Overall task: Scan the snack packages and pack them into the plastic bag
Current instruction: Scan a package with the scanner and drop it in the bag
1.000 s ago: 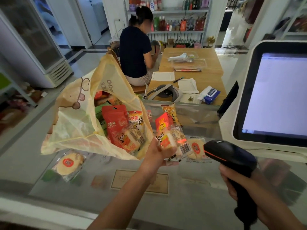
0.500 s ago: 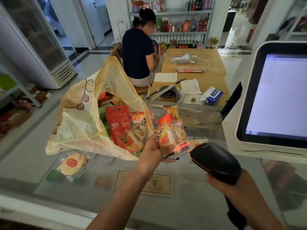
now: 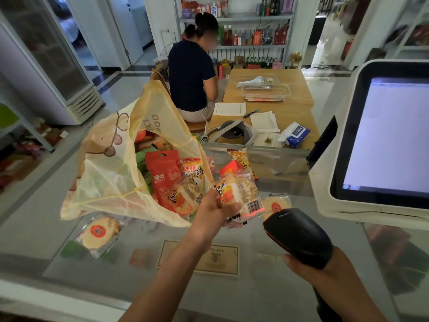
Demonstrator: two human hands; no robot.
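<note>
Plastic bag (image 3: 111, 177) gapes on the tabletop (image 3: 267, 296) at ten o'clock of the nearer left hand (image 3: 213, 212), whose grip pinches a snack package (image 3: 239, 194), long axis ten-to-four, barcode glowing red at eleven o'clock of the scanner (image 3: 299, 238) clasped in the right hand (image 3: 325, 274).

Open bag (image 3: 109, 177) L, monitor (image 3: 383, 135) R

"OOD" on plastic bag (image 3: 109, 180)
</note>
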